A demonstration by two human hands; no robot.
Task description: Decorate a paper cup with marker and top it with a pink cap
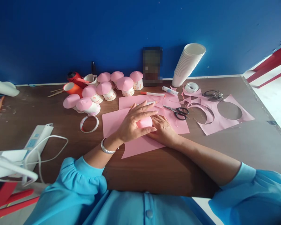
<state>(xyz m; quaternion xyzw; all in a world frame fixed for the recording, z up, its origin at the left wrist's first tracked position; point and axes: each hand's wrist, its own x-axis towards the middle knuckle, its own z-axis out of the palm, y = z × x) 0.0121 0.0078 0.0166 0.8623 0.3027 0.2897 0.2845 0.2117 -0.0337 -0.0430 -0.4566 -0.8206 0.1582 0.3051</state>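
A small curved pink paper piece (pixel 144 122) is between my two hands above the pink paper sheets (pixel 113 123). My left hand (pixel 131 125) curls around it, with the thumb in front and the fingers stretched over its top. From the other side, my right hand (pixel 165 131) presses against it, its fingertips partly hidden. Black-handled scissors (pixel 179 112) lie open just beyond my right hand. A red-capped marker (pixel 152 94) and a glue stick (pixel 170 91) rest farther back. Several patterned paper cups with pink cone tops (pixel 125 83) stand at the back left.
A tall stack of white cups (pixel 188 64) leans near the blue wall, beside a dark blurred rectangle (pixel 152 66). Pink offcuts with round holes (pixel 224 124) and a white ribbon roll (pixel 191 87) lie right. At left are a tape ring (pixel 89 124) and a corded power strip (pixel 37 137).
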